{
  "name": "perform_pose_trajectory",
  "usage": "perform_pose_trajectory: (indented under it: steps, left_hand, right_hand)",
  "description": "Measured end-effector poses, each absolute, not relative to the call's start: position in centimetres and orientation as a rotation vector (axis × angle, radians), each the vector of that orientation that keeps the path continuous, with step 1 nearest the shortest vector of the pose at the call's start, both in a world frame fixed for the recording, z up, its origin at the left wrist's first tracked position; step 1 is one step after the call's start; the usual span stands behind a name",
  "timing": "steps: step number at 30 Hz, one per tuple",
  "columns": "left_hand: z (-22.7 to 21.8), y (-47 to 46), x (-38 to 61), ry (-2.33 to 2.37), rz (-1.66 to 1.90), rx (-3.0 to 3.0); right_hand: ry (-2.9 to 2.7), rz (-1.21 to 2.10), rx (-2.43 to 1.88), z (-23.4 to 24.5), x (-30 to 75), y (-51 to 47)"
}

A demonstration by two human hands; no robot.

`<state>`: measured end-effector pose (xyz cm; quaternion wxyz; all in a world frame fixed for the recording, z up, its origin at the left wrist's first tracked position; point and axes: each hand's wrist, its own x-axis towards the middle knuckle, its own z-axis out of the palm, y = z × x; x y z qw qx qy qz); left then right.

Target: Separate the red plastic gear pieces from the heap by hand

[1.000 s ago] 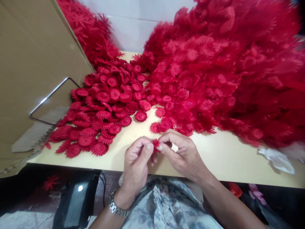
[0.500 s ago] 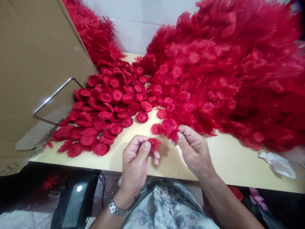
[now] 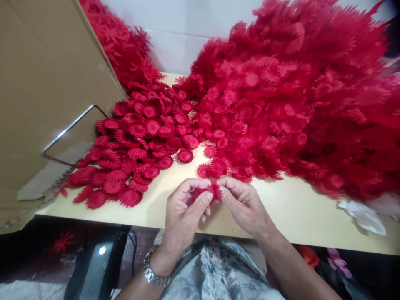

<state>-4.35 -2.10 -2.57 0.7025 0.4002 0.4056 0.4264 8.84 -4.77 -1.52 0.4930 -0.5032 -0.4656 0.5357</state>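
Observation:
My left hand [image 3: 184, 210], with a metal watch at its wrist, pinches red fringed petal pieces between thumb and fingers. My right hand [image 3: 245, 204] meets it from the right, its thumb and fingertips closed on the red petal piece [image 3: 216, 191] between the two hands. How many layers are held there I cannot tell. Just beyond my fingertips lie loose red petal discs [image 3: 218, 166] with fringed edges. To the left spreads a heap of thicker, stacked red petal discs [image 3: 137, 141].
A large mound of loose red petals [image 3: 281, 91] fills the right of the table [image 3: 281, 208]. A cardboard box [image 3: 56, 71] with a bent metal rod [image 3: 67, 129] stands at left. Crumpled white plastic [image 3: 362, 216] lies near the right edge. Beneath sits a dark mesh-fronted device [image 3: 96, 262].
My right hand has come left and down from the loose petals with a petal piece, which now touches the one in my left hand. My left hand has shifted slightly right.

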Motion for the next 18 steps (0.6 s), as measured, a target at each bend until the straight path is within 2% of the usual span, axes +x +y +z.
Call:
perform_pose_trajectory:
  steps: [9, 18]
  left_hand:
    - [-2.76, -1.81, -4.11, 1.029, 0.987, 0.919]
    - [-2.06, -1.45, -4.6, 1.016, 1.026, 0.837]
  right_hand:
    - [-1.03, 1.331, -1.154, -1.83, 8.8, -5.16]
    - [-0.9, 1.171, -1.262, -1.94, 8.78, -5.07]
